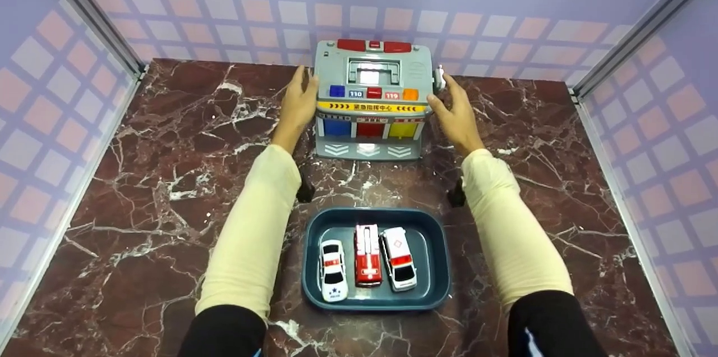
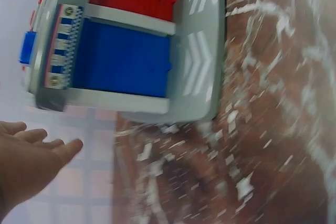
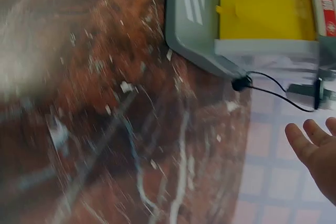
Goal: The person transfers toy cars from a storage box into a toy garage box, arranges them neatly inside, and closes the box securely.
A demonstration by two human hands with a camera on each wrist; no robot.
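A grey toy emergency station (image 1: 368, 105) with blue, red and yellow garage doors stands near the back wall. My left hand (image 1: 299, 100) is at its left side, fingers loosely extended; the left wrist view shows a gap between the fingertips (image 2: 75, 144) and the station's blue door (image 2: 123, 59) side. On the other side, my right hand (image 1: 457, 115) has its fingers spread beside the station, near a small white part (image 1: 439, 77). In the right wrist view those fingers (image 3: 298, 136) appear apart from the station's yellow door (image 3: 268, 11) side. Neither hand holds anything.
A dark teal tray (image 1: 377, 309) lies in front with a white police car (image 1: 334, 270), a red fire truck (image 1: 367, 256) and a white ambulance (image 1: 399, 259). A thin black cord (image 3: 283, 97) with a dark knob hangs by the station. Tiled-pattern walls enclose the marbled tabletop (image 1: 185, 177).
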